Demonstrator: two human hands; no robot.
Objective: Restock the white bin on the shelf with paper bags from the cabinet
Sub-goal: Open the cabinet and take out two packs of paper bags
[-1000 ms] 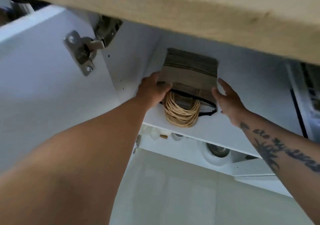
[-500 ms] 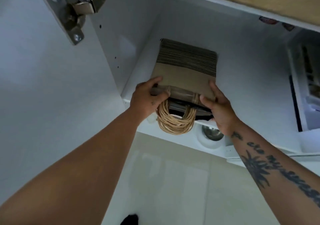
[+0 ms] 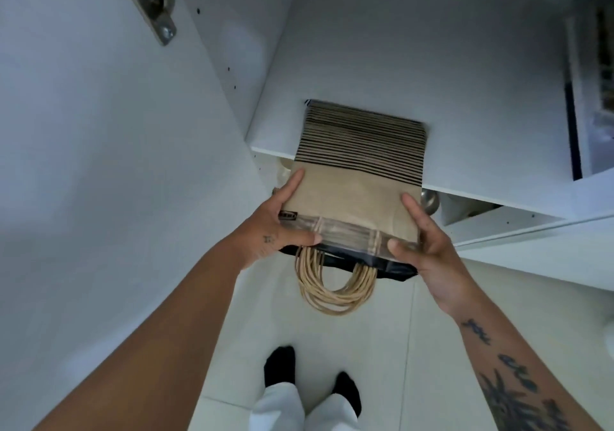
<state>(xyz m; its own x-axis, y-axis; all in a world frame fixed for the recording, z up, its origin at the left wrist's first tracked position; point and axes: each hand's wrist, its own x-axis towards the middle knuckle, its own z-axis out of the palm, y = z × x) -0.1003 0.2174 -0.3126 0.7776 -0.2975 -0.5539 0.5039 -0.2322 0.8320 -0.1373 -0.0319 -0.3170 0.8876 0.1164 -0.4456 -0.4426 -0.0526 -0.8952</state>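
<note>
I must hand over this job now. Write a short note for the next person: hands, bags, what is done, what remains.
Left hand and right hand: each grips one side of the stack of paper bags near its handle end.
Stack: partly on the cabinet shelf, handle end overhanging the edge, twine handles hanging down.
Done: stack gripped.
Left: lift it clear, carry it to the white bin, not in view, and fill it.

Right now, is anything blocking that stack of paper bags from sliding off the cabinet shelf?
Nothing visible. The stack of paper bags already overhangs the shelf edge, with left hand and right hand gripping its near end. The white bin isn't in view.
</note>
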